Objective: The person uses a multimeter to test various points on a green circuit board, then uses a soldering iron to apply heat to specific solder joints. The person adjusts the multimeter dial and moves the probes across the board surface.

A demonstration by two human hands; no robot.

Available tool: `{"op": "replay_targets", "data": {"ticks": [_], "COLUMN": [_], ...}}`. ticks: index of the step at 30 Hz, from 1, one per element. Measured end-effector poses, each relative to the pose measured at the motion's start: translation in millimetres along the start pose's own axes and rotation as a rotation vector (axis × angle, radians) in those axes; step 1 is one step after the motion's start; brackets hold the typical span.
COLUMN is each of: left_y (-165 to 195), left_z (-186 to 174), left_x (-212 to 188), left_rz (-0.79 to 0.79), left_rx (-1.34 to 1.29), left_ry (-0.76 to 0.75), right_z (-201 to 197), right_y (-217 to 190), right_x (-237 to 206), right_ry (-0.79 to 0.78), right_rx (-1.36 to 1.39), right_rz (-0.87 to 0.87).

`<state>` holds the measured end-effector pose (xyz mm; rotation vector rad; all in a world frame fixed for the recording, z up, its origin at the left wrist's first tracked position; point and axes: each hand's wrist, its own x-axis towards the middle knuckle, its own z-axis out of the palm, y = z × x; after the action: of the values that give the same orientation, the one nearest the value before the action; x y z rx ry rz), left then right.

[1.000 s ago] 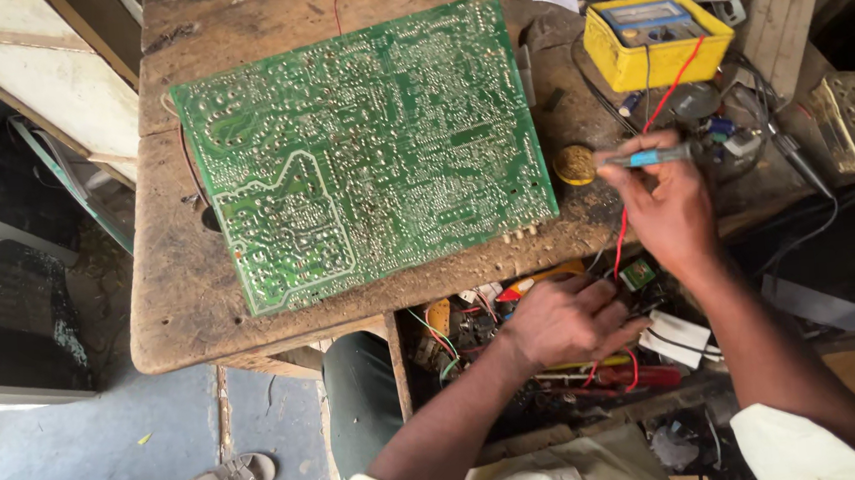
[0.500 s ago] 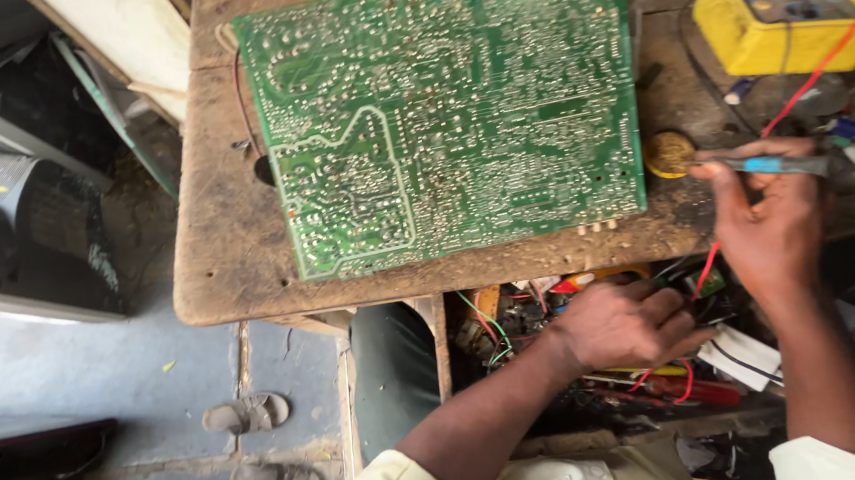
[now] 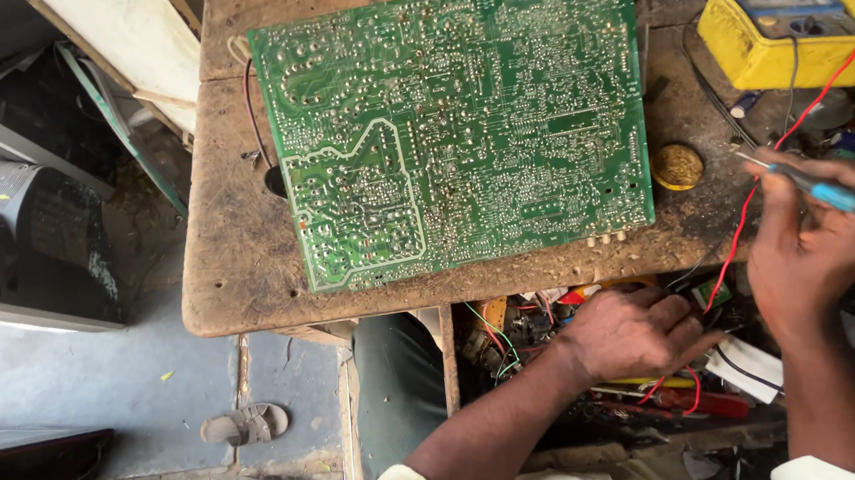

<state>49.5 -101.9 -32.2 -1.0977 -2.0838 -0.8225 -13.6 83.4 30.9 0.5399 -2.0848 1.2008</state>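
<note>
Soldering iron (image 3: pixel 851 200) with a blue handle sits pinched in the right hand (image 3: pixel 810 253), over the worktop's (image 3: pixel 238 253) right edge near a round tin (image 3: pixel 678 166). The left hand (image 3: pixel 635 334), fingers curled, reaches into a drawer of tangled wires (image 3: pixel 515 349) below; whether it grips anything cannot be told. A green circuit board (image 3: pixel 459 117) lies flat on the worktop, a yellow meter (image 3: pixel 784 35) beyond.

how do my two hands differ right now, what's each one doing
The right hand is raised over the wooden table and grips a blue-handled tool; the left hand reaches low into the open drawer of wires under the tabletop. The right is closed around the tool's handle; what the left grasps is hidden. Both are bare.
</note>
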Motion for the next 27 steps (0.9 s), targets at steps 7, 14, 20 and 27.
{"op": "replay_targets", "data": {"ticks": [7, 14, 20, 27], "left_y": [0, 3, 1, 1], "left_z": [-11, -19, -9, 4], "left_x": [7, 16, 9, -4], "left_rz": [-0.034, -0.027, -0.032, -0.023], "left_rx": [0.012, -0.023, 0.057, 0.03], "left_ry": [0.058, 0.126, 0.087, 0.112], "right_z": [2, 1, -3, 2], "right_y": [-21, -29, -24, -10], "right_x": [-35, -37, -37, -61], "right_ry": [0.166, 0.208, 0.145, 0.152], "right_rx": [0.502, 0.89, 0.828, 0.51], "right_rz": [0.179, 0.539, 0.415, 0.356]}}
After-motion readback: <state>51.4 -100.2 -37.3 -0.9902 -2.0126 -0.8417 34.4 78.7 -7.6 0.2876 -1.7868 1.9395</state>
